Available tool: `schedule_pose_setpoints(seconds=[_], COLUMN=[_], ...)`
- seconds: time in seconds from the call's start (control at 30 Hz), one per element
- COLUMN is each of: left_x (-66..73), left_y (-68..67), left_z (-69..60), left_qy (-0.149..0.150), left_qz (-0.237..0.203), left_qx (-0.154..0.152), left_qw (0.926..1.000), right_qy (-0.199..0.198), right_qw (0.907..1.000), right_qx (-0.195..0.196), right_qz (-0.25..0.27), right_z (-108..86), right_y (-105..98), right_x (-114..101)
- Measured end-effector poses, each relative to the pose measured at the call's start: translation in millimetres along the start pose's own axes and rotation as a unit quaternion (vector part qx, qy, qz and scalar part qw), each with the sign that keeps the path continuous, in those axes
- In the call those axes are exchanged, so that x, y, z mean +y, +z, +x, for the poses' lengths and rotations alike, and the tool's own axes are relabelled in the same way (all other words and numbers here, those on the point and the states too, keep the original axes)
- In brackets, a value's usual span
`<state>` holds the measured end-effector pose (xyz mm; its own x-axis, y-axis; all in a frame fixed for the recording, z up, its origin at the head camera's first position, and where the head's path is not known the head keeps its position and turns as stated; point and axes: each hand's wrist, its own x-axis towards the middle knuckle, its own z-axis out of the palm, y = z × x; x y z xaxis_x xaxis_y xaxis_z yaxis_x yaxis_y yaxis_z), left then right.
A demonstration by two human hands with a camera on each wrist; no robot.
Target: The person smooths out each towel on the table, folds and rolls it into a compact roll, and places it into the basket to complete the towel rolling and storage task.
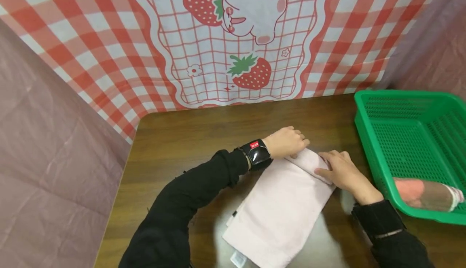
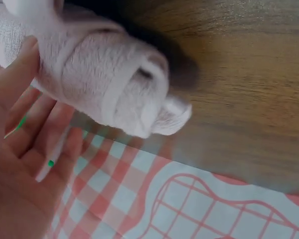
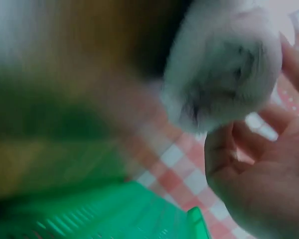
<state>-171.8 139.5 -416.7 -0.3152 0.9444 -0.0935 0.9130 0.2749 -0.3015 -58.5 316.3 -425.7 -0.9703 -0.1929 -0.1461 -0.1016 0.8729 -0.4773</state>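
Note:
A pale pink towel [image 1: 280, 211] lies slantwise on the wooden table, flat and folded at its near part. Its far end is turned over into a thick roll, whose spiral end [image 2: 134, 94] shows in the left wrist view. The left hand [image 1: 287, 141] holds the left end of this roll, thumb on the near side and fingers behind it. At the other end the right hand [image 1: 344, 171] grips the roll between thumb and fingers. The roll's right end [image 3: 224, 74] appears blurred in the right wrist view. A white label [image 1: 238, 259] sticks out at the towel's near edge.
A green plastic basket [image 1: 375, 158] stands to the right, close to the right hand. Inside it lies a rolled coral and brown item [image 1: 411, 191] with a white end. Behind the wooden table [image 1: 174, 146] hangs a red-and-white checked cloth [image 1: 120, 41] with strawberries.

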Motion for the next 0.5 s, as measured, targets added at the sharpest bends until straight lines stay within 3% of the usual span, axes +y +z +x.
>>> schedule_pose_setpoints(seconds=[0.13,0.27,0.4,0.5], left_x=[-4.3,-11.0,-13.6,-11.5], left_y=[1.2,6.5,15.8,23.8], left_z=[-2.4,-12.4,-24.6,-31.5], left_qy=[-0.031,-0.053,-0.077,-0.095], left_qz=[-0.013,-0.021,-0.034,-0.026], left_qx=[-0.044,-0.056,-0.03,0.024], left_qw=[0.9985,0.9968,0.9961,0.9949], right_qy=[-0.01,-0.057,-0.111,-0.137], right_qw=[0.9992,0.9954,0.9851,0.9747], right_qx=[-0.025,-0.002,0.066,0.126], right_qz=[-0.029,-0.077,-0.113,-0.123], right_z=[20.5,40.8,52.6,57.0], right_y=[-11,-7,6,15], right_x=[2,-4,-12,-15])
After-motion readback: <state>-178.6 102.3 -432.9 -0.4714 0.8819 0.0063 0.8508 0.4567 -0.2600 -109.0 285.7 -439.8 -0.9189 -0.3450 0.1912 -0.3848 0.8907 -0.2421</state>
